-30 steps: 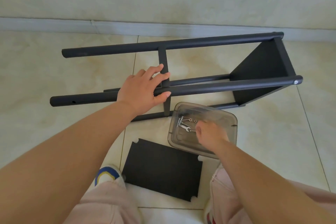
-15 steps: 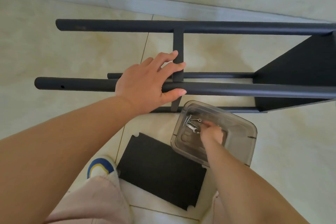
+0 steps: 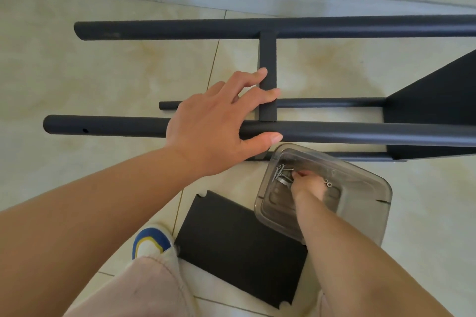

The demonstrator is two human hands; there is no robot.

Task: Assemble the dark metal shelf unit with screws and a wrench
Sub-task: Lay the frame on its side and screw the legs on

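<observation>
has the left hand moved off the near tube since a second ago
No. The left hand still rests on the near tube, fingers by the crossbar; only the camera shifted.

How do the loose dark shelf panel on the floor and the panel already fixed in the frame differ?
The loose shelf panel lies flat on the tiles by the shoe, detached, its notched corners visible. The fixed panel stands on edge between the frame's tubes at the right and is cut off by the picture's edge. Both are flat, dark and matte.
</observation>
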